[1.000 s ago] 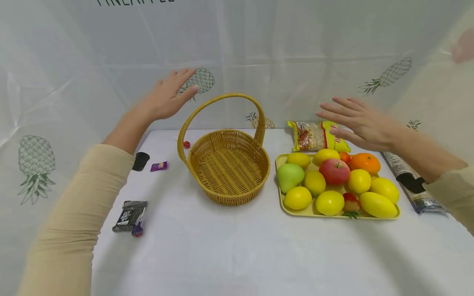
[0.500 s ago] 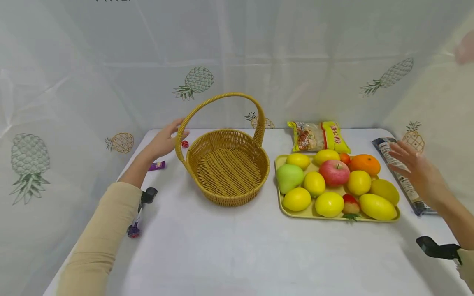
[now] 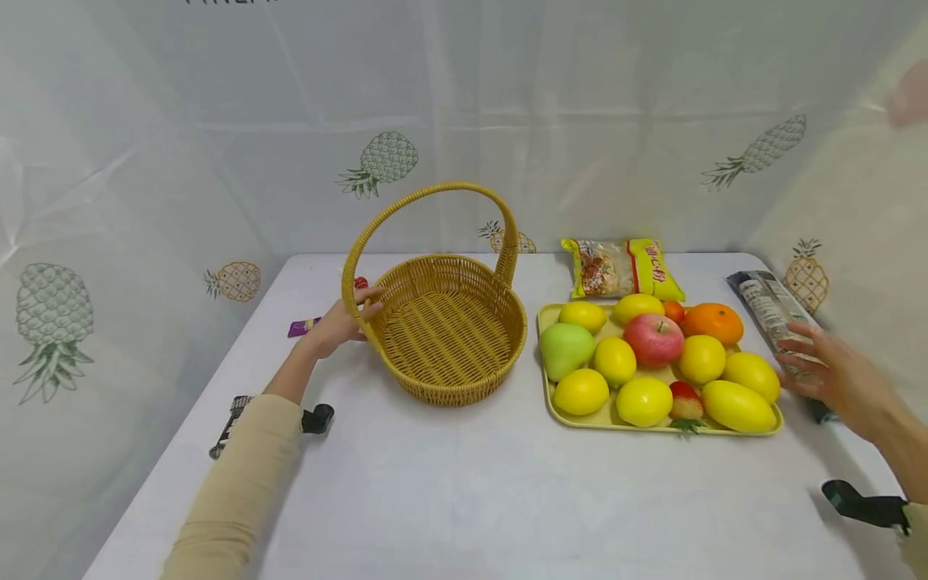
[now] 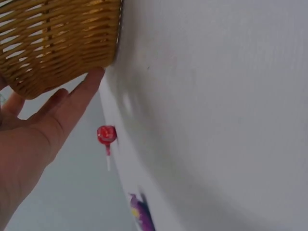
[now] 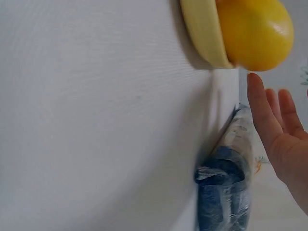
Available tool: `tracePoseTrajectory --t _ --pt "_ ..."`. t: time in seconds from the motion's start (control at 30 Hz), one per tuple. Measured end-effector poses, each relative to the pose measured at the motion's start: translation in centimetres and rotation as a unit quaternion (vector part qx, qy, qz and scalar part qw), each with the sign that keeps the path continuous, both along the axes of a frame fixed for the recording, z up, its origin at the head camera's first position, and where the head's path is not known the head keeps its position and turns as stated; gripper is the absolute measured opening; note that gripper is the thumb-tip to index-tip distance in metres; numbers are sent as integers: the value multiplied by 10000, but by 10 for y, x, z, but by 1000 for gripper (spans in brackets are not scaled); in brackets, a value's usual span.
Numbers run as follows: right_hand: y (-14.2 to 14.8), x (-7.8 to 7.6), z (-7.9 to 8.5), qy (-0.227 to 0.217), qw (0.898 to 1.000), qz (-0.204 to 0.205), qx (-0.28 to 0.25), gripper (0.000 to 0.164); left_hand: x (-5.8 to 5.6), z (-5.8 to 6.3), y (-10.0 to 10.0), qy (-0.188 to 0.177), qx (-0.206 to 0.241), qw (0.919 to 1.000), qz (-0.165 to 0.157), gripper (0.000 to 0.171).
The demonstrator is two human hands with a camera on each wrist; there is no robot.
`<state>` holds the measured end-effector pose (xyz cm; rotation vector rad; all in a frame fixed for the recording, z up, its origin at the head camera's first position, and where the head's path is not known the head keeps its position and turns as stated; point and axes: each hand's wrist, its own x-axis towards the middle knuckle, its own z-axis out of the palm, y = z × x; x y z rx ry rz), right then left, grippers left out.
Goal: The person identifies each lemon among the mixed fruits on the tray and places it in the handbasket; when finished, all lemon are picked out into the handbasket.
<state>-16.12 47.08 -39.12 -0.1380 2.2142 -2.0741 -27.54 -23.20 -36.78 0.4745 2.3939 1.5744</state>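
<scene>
In the head view my left hand (image 3: 335,329) touches the left side of a round wicker basket (image 3: 457,392) near the foot of its tall handle. The left wrist view shows straight fingers (image 4: 72,106) against the woven wall; the thumb is mostly out of that view. My right hand (image 3: 844,377), fingers spread and holding nothing, hovers right of a yellow tray (image 3: 607,418) of fruit. From the right wrist camera, its fingertips lie just beside a yellow fruit (image 5: 257,33) at the tray's end, with a long plastic-wrapped package (image 3: 764,302) close by.
Behind the tray lies a yellow food packet (image 3: 623,268). On the tray sit a red apple (image 3: 653,340), a green pear (image 3: 565,350), an orange (image 3: 714,324) and several lemons. A red lollipop (image 4: 107,134), a purple sweet (image 3: 303,327) and a black packet (image 3: 226,427) lie at the left.
Both hands have come down from above the table. The left has moved to the basket's side, and the right has gone outward to the tray's right end. The basket has hardly moved.
</scene>
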Motion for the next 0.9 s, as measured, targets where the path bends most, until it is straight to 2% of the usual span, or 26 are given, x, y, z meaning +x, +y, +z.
tracePoseTrajectory --t 0.1,0.23,0.3,0.43,0.6,0.67,0.8,0.9 --pt "0 -1 -1 -273 9974 172 643 27 2 -5 3 35 233 9997 67 51" --pt "0 0 1 -297 9912 469 1198 32 5 -7 6 26 466 9987 198 51" --pt "-1 0 2 -372 9847 595 1598 33 6 -8 7 -5 527 9983 264 52" --pt "-8 -2 7 -673 9629 816 2482 35 6 -11 6 -59 637 9973 352 55" --pt "-20 -7 12 -774 9497 971 2876 52 6 -14 5 -58 711 9964 461 55" --pt "-23 -7 13 -811 9448 915 3040 57 7 -15 5 -59 727 9961 504 56" --pt "-28 -7 15 -824 9358 809 3330 63 9 -16 7 -67 856 9950 514 55" --pt "-28 -6 16 -813 9328 777 3423 64 10 -16 8 -64 949 9941 526 55"
